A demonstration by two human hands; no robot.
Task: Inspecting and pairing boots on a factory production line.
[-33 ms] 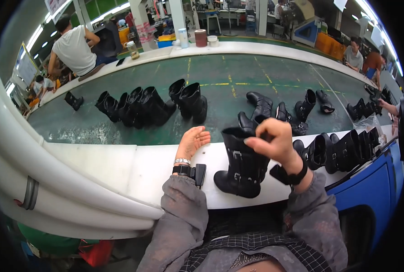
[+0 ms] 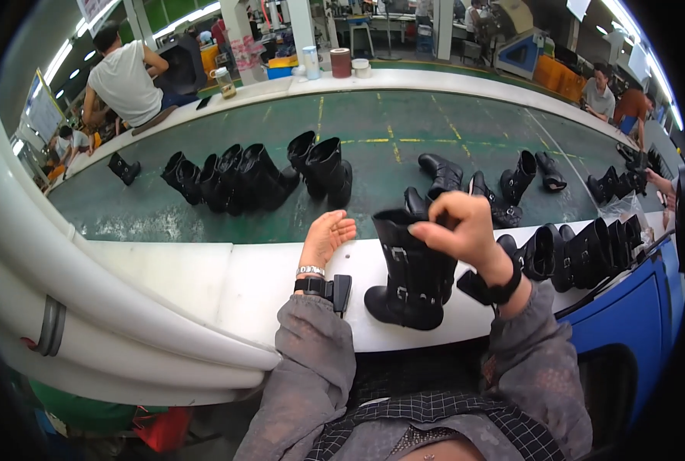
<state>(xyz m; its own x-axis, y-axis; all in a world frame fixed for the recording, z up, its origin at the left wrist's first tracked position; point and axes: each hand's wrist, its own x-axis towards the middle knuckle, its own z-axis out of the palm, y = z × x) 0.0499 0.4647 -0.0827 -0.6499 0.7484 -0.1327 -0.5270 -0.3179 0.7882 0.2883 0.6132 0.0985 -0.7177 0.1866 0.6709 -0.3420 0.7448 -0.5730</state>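
A black boot [image 2: 410,296] with buckled straps stands on the white ledge before me, toe to the left. The dark shaft of what looks like a second boot [image 2: 444,273] is close behind it. My right hand [image 2: 469,230] is closed at the boot's top, thumb and curled fingers at its rim; the fingertips are partly hidden. Left of the boot, apart from it, my left hand [image 2: 330,238] lies palm up over the ledge's far edge. Its fingers are loosely bent and hold nothing.
Black boots [image 2: 254,180] stand in a group on the green conveyor belt [image 2: 381,169]; others lie farther right. More boots [image 2: 580,257] line the ledge at my right, above a blue machine panel [image 2: 626,296]. Thick white pipes [image 2: 127,296] curve at my left. Other people work nearby.
My right hand has shifted slightly left and up, and the boot's top has leaned a little left with it. My left hand looks nearly unmoved.
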